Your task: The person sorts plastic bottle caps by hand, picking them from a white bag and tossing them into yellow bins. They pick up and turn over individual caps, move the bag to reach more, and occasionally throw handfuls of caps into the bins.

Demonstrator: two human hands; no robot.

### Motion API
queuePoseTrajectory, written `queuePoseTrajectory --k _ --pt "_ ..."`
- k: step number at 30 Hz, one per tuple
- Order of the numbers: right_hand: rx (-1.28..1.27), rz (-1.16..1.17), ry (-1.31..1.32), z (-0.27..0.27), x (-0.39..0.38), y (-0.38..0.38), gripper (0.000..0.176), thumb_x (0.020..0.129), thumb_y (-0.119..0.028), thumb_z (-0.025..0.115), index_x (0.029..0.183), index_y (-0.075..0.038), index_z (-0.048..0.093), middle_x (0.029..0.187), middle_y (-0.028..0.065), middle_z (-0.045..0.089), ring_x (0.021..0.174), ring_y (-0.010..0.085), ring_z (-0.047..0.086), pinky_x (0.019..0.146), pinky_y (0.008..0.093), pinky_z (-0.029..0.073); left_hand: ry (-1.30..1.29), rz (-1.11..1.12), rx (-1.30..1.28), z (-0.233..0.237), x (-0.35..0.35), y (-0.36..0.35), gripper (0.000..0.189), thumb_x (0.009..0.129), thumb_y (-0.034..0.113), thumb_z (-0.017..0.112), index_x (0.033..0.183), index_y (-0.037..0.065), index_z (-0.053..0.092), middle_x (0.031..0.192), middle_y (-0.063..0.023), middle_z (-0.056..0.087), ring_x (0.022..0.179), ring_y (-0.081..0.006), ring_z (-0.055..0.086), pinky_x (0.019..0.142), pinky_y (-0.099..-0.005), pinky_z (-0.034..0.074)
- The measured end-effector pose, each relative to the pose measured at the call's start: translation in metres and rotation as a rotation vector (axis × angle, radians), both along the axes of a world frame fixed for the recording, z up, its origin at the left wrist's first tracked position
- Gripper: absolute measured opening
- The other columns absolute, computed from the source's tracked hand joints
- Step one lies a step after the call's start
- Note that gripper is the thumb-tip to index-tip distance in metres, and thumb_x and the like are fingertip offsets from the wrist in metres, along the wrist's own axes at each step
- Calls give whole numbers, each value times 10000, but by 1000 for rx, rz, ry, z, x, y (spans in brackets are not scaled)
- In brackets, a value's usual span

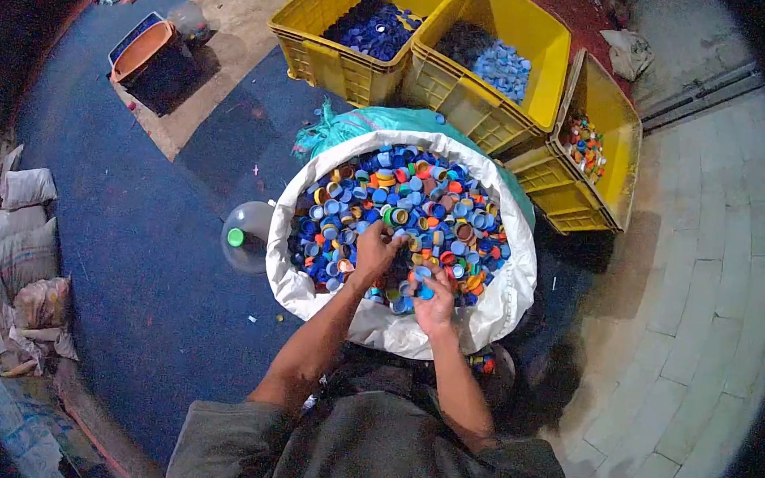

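A wide white sack [285,281] with a rolled-down rim stands in front of me, filled with loose plastic bottle caps [413,187] in blue, orange, brown, green and other colours. My left hand [376,251] reaches over the left rim to the middle of the pile. Its fingers are drawn together among the caps, and what they grip, if anything, is too small to make out. Closer to me, my right hand [435,308] is turned partly palm up at the near side of the pile. Light blue bottle caps [424,275] rest in its curled fingers.
Yellow crates [342,65] holding sorted caps stand beyond the sack: dark blue, light blue and black, orange and white. A green sack [364,125] lies behind the white one. To the left are a clear jug [248,233] with a green cap and an orange-lined basket [143,51].
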State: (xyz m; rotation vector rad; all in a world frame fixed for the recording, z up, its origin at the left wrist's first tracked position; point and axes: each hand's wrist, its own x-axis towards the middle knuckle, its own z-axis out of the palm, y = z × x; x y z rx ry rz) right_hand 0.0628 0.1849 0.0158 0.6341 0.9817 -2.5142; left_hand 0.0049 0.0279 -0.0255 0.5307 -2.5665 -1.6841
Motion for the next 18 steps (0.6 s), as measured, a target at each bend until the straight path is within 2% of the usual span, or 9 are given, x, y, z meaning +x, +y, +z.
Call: queuePoseTrajectory --k 3,7,9,10,11,13,15,16,18 --pt "-45 -27 -37 -4 1 0 373 722 -96 539 1093 -53 524 998 104 567 860 238 547 746 369 456 15 27 233 -4 7 -6 309 759 260 740 804 30 538 727 -32 567 616 -134 511 565 -265 431" --pt "-174 -52 -104 -11 -2 -5 395 690 -102 515 1075 -15 532 1043 141 570 979 283 546 866 395 434 -180 279 947 34 17 -25 285 780 218 702 952 39 563 859 -66 590 689 -163 571 621 -277 486" --pt "-243 -90 -149 -9 -8 -13 386 680 -92 507 1046 29 535 1042 168 566 998 311 539 943 409 412 20 192 1189 5 24 -38 284 802 181 664 998 12 549 862 -117 594 746 -186 593 657 -278 490" --pt "-241 -96 -166 -6 -14 -20 383 679 -92 509 1040 33 535 1037 167 568 997 313 539 945 411 414 -128 206 1589 -1 23 -48 262 822 177 636 986 -6 545 871 -131 597 765 -184 598 666 -276 488" --pt "-237 -103 -185 -3 -19 -26 380 678 -92 512 1034 38 535 1031 166 569 996 316 539 947 413 416 -163 375 1567 -7 21 -47 233 863 186 568 960 -23 539 865 -128 593 794 -177 600 655 -274 481" --pt "-262 -91 -133 -5 -33 -35 327 688 -86 518 983 54 530 994 171 575 982 320 542 916 416 446 69 289 1233 19 18 -44 182 849 117 561 941 -35 524 885 -132 578 828 -216 596 735 -316 543" --pt "-190 -105 -99 -11 -67 -52 278 700 -86 517 947 41 529 955 166 576 960 312 548 901 421 458 -261 526 1704 14 -16 -64 148 830 69 564 893 -56 516 893 -141 565 847 -250 589 806 -340 572" --pt "-153 -113 -82 -9 -92 -61 253 706 -86 516 929 35 528 936 164 577 949 308 551 893 424 464 -115 426 1630 28 -38 -65 99 827 50 562 864 -37 532 873 -136 568 818 -241 591 733 -298 573" --pt "-325 -97 69 27 -163 -81 147 763 -126 480 848 -9 512 877 148 566 923 286 548 873 460 464 224 -4 172 95 -91 -70 90 778 31 608 855 63 576 856 -113 582 771 -216 583 558 -295 494"
